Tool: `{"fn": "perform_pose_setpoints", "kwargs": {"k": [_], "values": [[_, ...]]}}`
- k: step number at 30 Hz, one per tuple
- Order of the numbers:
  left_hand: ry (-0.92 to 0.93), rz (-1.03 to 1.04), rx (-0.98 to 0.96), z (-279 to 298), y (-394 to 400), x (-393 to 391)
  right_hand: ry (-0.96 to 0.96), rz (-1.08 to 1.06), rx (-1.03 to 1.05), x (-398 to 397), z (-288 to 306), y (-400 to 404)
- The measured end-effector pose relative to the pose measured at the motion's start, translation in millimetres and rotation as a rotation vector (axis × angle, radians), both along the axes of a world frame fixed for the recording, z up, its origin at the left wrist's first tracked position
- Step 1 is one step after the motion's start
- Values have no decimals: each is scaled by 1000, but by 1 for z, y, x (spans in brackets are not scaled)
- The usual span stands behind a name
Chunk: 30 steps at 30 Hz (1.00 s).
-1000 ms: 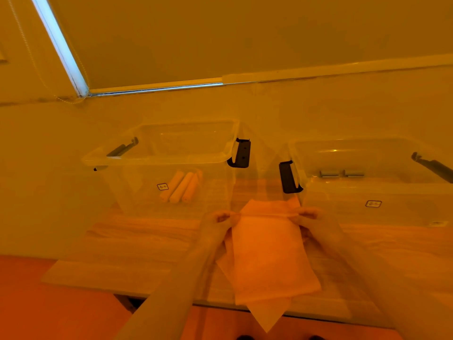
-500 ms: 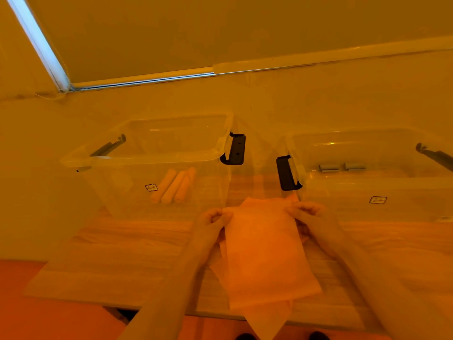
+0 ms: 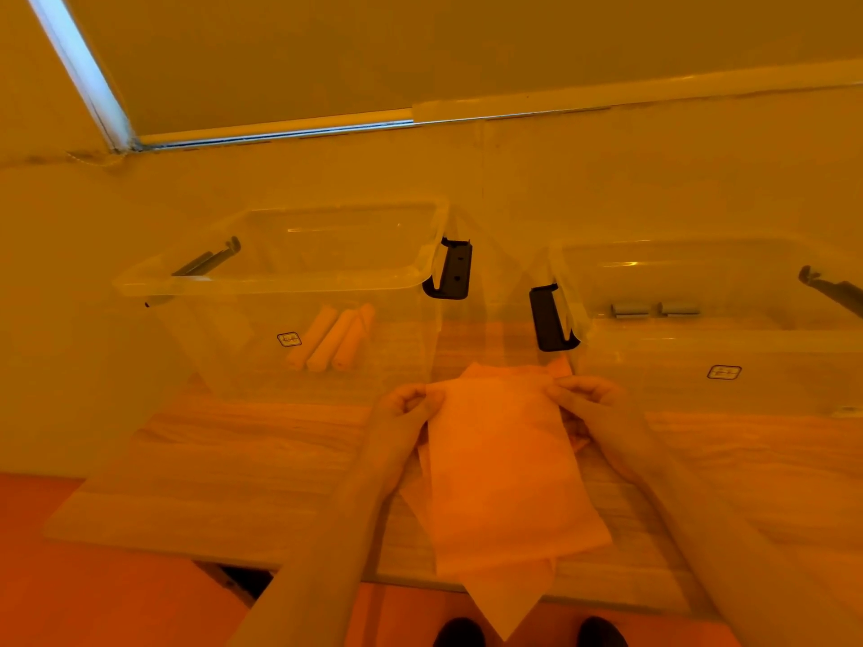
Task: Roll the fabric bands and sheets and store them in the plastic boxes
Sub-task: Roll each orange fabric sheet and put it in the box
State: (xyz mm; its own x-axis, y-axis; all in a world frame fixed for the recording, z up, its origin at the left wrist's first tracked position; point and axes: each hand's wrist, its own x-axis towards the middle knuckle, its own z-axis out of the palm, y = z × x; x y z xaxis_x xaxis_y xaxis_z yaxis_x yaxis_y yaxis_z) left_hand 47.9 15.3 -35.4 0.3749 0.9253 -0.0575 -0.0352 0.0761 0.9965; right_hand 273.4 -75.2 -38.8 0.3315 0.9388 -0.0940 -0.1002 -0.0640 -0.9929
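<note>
Both hands sit a little closer together at the far edge of the thin orange fabric sheet (image 3: pixel 504 464) than a second ago, and that edge looks slightly less taut, but no rolled turn shows yet. Left hand (image 3: pixel 404 408) pinches the sheet's far left corner, fingers curled onto the cloth; right hand (image 3: pixel 590 403) pinches the far right corner the same way, thumb and fingers clamped on the edge. Sheet lies flat on the pale wood-grain table (image 3: pixel 233 459), just in front of the gap between the two boxes, on top of more orange fabric whose pointed end hangs over the table's near edge. Clear plastic box on the left (image 3: pixel 289 277), behind and left of the sheet, already holds three rolled fabric pieces (image 3: pixel 334 338) lying side by side on its floor. Clear plastic box on the right (image 3: pixel 700 273), behind and right of the sheet, holds two small grey rolls (image 3: pixel 656 309) near its back. Judgement: the grip is set for starting the roll from the far edge toward the person, so this sheet is at the very start, with storing not yet done. Likely snag: the thin cloth skewing if one corner leads.
</note>
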Motion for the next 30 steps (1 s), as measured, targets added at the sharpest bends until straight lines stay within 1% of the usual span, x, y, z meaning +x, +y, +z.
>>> {"fn": "perform_pose_setpoints", "kwargs": {"k": [4, 9, 15, 19, 22, 27, 30], "values": [[-22, 4, -7, 0, 0, 1, 39, -4, 29, -2, 2, -1], [-41, 9, -30, -1, 3, 0, 31, -39, 30, -1, 1, -1], [-93, 23, -51, -3, 7, -4, 71, -60, 48, -2, 4, -4], [-205, -31, -94, -2, 4, -4, 90, -53, 66, 0, 3, -8], [-252, -28, -129, 1, 2, -4, 87, -52, 67, -1, 3, -9], [-259, 22, -186, 2, 4, -1, 102, -68, 53, -3, 5, -11], [-238, 36, -163, 1, 3, -1, 90, -85, 33, -3, 6, -10]]}}
